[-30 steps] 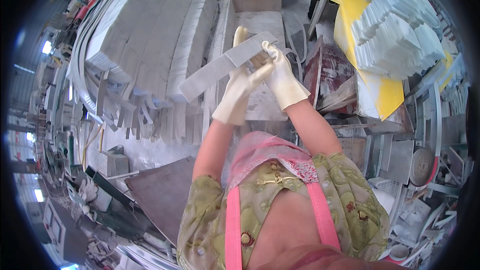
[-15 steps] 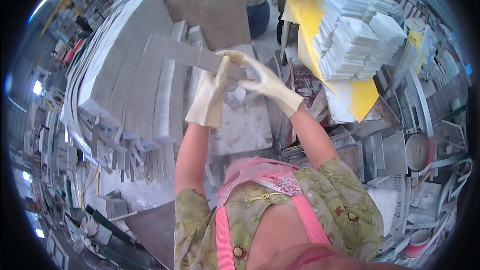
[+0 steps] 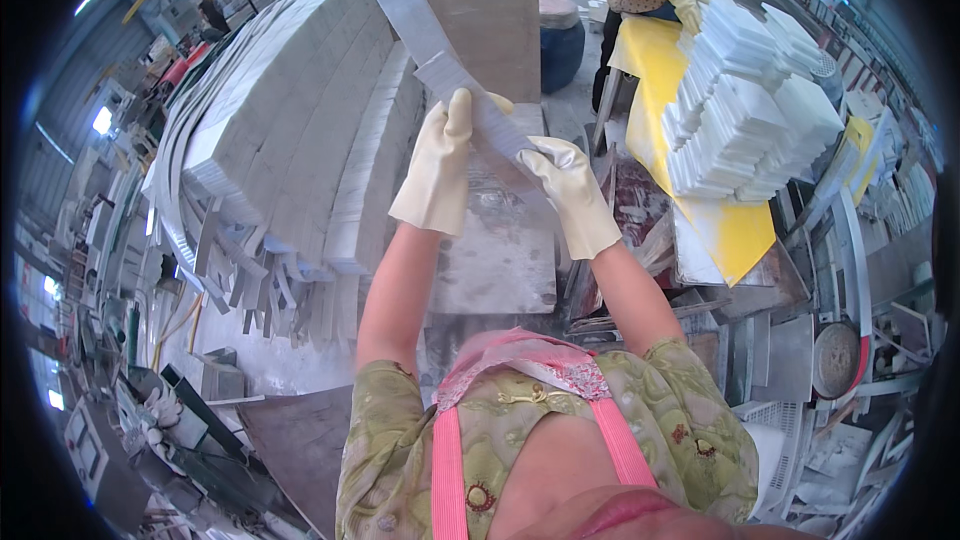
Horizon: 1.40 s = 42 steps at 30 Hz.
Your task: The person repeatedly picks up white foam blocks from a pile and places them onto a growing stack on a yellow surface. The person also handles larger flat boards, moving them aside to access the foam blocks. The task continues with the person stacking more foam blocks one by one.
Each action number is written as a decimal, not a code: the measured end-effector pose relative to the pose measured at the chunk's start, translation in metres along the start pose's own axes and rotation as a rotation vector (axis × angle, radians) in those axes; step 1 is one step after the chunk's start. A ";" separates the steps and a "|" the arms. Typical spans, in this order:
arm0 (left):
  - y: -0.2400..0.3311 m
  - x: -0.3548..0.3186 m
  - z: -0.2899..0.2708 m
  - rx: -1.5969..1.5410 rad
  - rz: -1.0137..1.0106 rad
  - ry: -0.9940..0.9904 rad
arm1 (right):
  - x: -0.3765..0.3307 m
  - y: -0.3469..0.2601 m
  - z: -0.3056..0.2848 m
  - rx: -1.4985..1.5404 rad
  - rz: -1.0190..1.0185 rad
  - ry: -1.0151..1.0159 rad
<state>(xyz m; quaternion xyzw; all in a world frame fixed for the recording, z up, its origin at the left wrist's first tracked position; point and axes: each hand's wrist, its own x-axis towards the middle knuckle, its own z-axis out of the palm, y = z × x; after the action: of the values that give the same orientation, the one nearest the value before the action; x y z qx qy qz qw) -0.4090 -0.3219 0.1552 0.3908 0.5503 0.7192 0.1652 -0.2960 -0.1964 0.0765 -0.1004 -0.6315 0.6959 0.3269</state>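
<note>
Holding grey strips [image 3: 408, 12] | hands [image 3: 436, 160] [image 3: 573, 192] pinching them | left mid-length, right near lower end

The gloves [image 3: 434, 172] are cream, the strips [image 3: 412, 18] pale grey, the sheet [image 3: 735, 240] yellow, the shirt [image 3: 395, 425] patterned green.

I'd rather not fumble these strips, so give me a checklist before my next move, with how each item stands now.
1. Left grip on the grey strips: ok, near their middle.
2. Right grip on their lower end: ok.
3. Upper ends flush: not ok, one juts out.
4. Gloves on both hands: ok.
5. Co-worker's hand apart from the strips: ok, by the white slabs.
6. Strip undersides sound: cannot tell, hidden.
</note>
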 end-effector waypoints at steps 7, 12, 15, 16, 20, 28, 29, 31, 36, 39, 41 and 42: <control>-0.013 -0.001 -0.001 -0.256 -0.187 -0.074 | 0.013 -0.012 0.009 0.233 -0.115 0.119; -0.018 -0.005 0.016 0.051 0.005 -0.022 | 0.024 -0.023 0.009 0.121 0.008 0.212; -0.013 -0.008 0.019 0.118 0.213 -0.034 | 0.025 -0.021 0.005 -0.051 -0.042 0.165; -0.012 -0.009 0.019 0.148 0.279 -0.023 | 0.023 -0.020 0.002 -0.126 0.002 0.185; -0.016 -0.018 0.018 0.138 -0.034 0.045 | 0.017 -0.020 -0.003 0.362 -0.026 -0.168; -0.008 -0.003 0.012 0.349 0.229 -0.346 | 0.030 -0.070 -0.020 -0.379 -0.035 -0.380; -0.007 -0.002 0.013 0.170 0.183 -0.331 | 0.034 -0.078 -0.022 -0.440 -0.130 -0.397; -0.014 -0.002 0.027 -0.261 0.161 -0.307 | 0.043 -0.094 -0.028 -0.582 -0.266 -0.393; -0.071 -0.044 0.058 0.318 0.176 -0.084 | 0.058 -0.117 -0.042 -0.672 -0.366 -0.399; -0.103 -0.084 0.082 0.533 0.287 0.183 | 0.068 -0.125 -0.050 -0.679 -0.373 -0.385; -0.110 -0.100 0.086 0.488 0.132 0.236 | 0.077 -0.127 -0.057 -0.669 -0.369 -0.375; -0.110 -0.105 0.086 0.467 0.114 0.271 | 0.082 -0.126 -0.061 -0.658 -0.360 -0.369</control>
<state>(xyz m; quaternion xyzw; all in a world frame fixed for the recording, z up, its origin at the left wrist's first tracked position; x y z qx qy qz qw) -0.2984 -0.2976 0.0219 0.3489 0.6953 0.6267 -0.0452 -0.2833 -0.1006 0.2067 0.0389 -0.8756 0.3951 0.2751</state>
